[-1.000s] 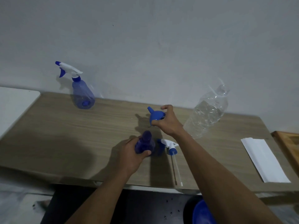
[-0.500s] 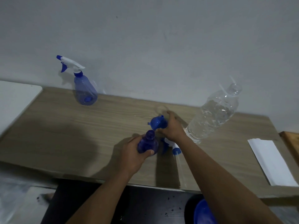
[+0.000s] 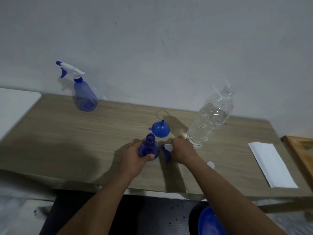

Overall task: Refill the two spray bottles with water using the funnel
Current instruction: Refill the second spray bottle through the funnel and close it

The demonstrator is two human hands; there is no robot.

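Note:
My left hand (image 3: 134,159) grips an uncapped blue spray bottle (image 3: 149,147) that stands upright near the table's front middle. Its white and blue trigger head (image 3: 166,148) lies on the table just to the right, with my right hand (image 3: 183,152) curled over it. The blue funnel (image 3: 160,130) rests mouth down, spout up, just behind the bottle, free of both hands. A clear water bottle (image 3: 211,116), uncapped and partly full, stands right of the funnel. The second spray bottle (image 3: 85,95), with its trigger head on, stands at the back left by the wall.
A small white cap (image 3: 210,164) lies by my right forearm. A folded white paper (image 3: 271,165) lies at the right, with a wooden tray (image 3: 301,150) beyond it. A blue bowl (image 3: 210,221) sits below the wooden table's (image 3: 67,141) front edge. A white surface (image 3: 15,106) adjoins the left.
My right hand has set the funnel down on the table behind the open bottle and moved back onto the loose trigger head. My left hand has kept hold of the bottle.

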